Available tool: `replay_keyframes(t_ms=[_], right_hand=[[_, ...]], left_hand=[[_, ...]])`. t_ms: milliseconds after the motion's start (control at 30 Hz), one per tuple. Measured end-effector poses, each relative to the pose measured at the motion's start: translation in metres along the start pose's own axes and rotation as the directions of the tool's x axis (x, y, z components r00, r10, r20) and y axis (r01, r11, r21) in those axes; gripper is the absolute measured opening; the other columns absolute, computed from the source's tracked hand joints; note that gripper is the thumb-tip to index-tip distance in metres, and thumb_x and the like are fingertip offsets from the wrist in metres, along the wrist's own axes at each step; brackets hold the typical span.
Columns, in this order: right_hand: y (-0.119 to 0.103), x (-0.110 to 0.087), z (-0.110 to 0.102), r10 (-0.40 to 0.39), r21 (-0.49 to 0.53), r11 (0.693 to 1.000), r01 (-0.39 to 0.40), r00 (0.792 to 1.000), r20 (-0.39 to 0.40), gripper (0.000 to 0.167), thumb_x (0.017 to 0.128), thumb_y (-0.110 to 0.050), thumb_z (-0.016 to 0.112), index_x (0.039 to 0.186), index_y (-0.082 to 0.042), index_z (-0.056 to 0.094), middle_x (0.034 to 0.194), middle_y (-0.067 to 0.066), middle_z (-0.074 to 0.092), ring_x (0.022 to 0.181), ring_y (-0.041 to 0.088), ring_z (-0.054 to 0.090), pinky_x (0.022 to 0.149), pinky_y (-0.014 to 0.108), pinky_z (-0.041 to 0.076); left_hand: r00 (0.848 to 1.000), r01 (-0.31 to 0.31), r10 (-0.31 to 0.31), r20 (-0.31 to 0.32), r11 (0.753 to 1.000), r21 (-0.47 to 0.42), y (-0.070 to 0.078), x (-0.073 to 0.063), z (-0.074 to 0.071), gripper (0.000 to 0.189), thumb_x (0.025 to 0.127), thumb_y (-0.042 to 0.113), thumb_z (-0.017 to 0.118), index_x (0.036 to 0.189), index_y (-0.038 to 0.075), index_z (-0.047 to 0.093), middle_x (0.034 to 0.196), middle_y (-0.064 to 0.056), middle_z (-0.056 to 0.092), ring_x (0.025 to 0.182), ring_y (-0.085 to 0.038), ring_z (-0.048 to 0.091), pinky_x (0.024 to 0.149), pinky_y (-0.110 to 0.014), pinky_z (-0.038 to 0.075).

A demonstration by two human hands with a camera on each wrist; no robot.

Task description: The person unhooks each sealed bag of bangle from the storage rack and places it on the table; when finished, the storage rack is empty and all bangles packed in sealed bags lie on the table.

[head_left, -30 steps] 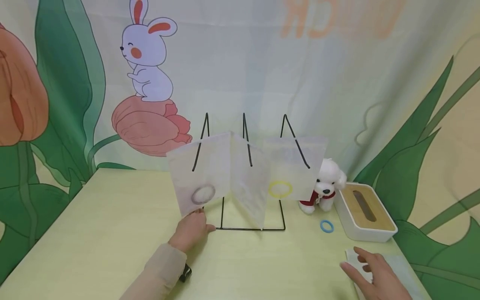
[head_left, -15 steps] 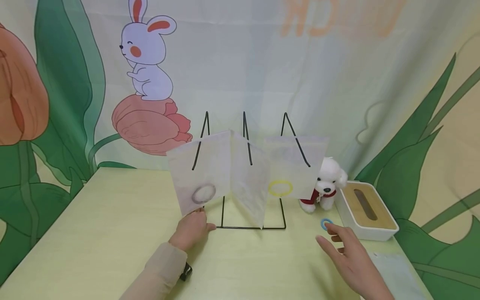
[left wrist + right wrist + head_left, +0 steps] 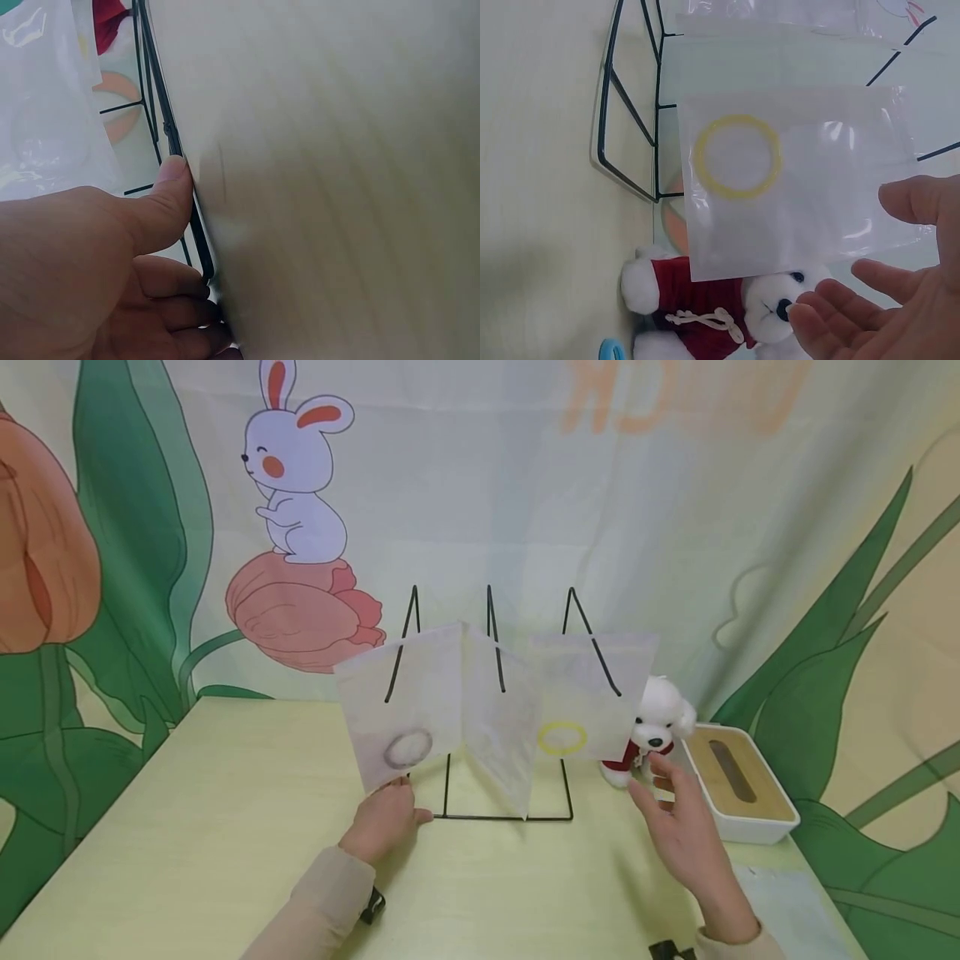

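Observation:
A black wire rack (image 3: 495,817) with three upright hooks stands on the table. From its hooks hang a left clear bag (image 3: 427,693) with a greyish ring (image 3: 388,755) inside, a folded middle bag (image 3: 498,727), and a right bag (image 3: 585,685) holding a yellow ring (image 3: 775,159). My left hand (image 3: 380,821) grips the rack's front left base, thumb along the wire in the left wrist view and fingers curled beside it. Fingers spread and holding nothing, my right hand (image 3: 688,835) hovers right of the yellow-ring bag, in front of the plush dog (image 3: 660,714).
Right of the dog sits a white tissue box (image 3: 742,827) with a wooden lid. A pale flat packet (image 3: 787,906) lies on the table at right. The blue ring (image 3: 612,349) shows at the right wrist view's bottom edge. A printed curtain (image 3: 465,468) hangs behind the table.
My right hand has moved left and forward from over the pale packet, past the blue ring, up toward the right bag and the dog. The left hand stays on the rack.

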State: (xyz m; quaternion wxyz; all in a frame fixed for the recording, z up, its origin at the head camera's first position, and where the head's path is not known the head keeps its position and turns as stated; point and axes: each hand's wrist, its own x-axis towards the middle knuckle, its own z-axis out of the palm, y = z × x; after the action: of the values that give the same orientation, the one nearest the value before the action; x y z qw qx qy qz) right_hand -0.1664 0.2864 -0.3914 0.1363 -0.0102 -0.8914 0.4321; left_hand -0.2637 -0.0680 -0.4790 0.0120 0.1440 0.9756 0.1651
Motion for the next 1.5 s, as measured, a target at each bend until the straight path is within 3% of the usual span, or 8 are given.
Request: replay_keyframes(t_ms=[333, 567, 933, 1267, 1500], right_hand=[[0.001, 0.021, 0.011, -0.01, 0.031, 0.999, 0.012, 0.997, -0.081, 0.066, 0.1, -0.031, 0.055, 0.15, 0.0, 0.025, 0.141, 0.024, 0.032, 0.127, 0.038, 0.037, 0.099, 0.053, 0.037], [0.004, 0.033, 0.013, -0.062, 0.057, 0.996, 0.065, 0.996, -0.063, 0.071, 0.1, -0.028, 0.056, 0.152, 0.001, 0.018, 0.14, 0.026, 0.031, 0.12, 0.037, 0.037, 0.098, 0.054, 0.035], [0.006, 0.044, 0.019, -0.059, 0.116, 0.991, 0.065, 0.997, -0.047, 0.075, 0.1, -0.026, 0.056, 0.155, -0.005, 0.01, 0.158, 0.016, 0.015, 0.14, 0.039, 0.023, 0.106, 0.059, 0.027], [0.007, 0.049, 0.023, -0.057, 0.136, 0.989, 0.066, 0.996, -0.069, 0.073, 0.1, -0.021, 0.055, 0.156, -0.008, 0.011, 0.158, 0.017, 0.016, 0.139, 0.04, 0.023, 0.106, 0.063, 0.027], [0.004, 0.052, 0.022, -0.063, 0.134, 0.988, 0.074, 0.994, -0.084, 0.072, 0.099, -0.02, 0.055, 0.155, -0.006, 0.013, 0.158, 0.015, 0.018, 0.139, 0.037, 0.024, 0.106, 0.058, 0.029]], left_hand=[[1.0, -0.009, 0.009, -0.014, 1.0, 0.003, 0.0, -0.001, 0.0, 0.054, 0.085, 0.034, 0.075, 0.106, -0.013, 0.058, 0.091, -0.018, 0.063, 0.079, -0.029, 0.064, 0.073, -0.044, 0.054], [1.0, -0.014, 0.014, -0.018, 1.0, 0.003, 0.001, -0.002, 0.0, 0.051, 0.085, 0.033, 0.075, 0.102, -0.012, 0.06, 0.091, -0.017, 0.063, 0.079, -0.028, 0.063, 0.075, -0.044, 0.054], [1.0, -0.003, 0.003, -0.021, 1.0, 0.007, 0.002, -0.003, 0.0, 0.05, 0.084, 0.033, 0.076, 0.101, -0.011, 0.059, 0.089, -0.016, 0.063, 0.079, -0.029, 0.064, 0.072, -0.044, 0.054], [1.0, 0.007, -0.007, -0.018, 1.0, -0.001, 0.003, -0.003, -0.002, 0.05, 0.084, 0.033, 0.076, 0.101, -0.011, 0.059, 0.09, -0.016, 0.063, 0.079, -0.029, 0.063, 0.073, -0.045, 0.054], [1.0, 0.014, -0.014, -0.008, 1.0, -0.002, 0.002, -0.002, -0.002, 0.052, 0.085, 0.033, 0.075, 0.104, -0.012, 0.058, 0.094, -0.016, 0.061, 0.085, -0.031, 0.062, 0.076, -0.045, 0.053]])
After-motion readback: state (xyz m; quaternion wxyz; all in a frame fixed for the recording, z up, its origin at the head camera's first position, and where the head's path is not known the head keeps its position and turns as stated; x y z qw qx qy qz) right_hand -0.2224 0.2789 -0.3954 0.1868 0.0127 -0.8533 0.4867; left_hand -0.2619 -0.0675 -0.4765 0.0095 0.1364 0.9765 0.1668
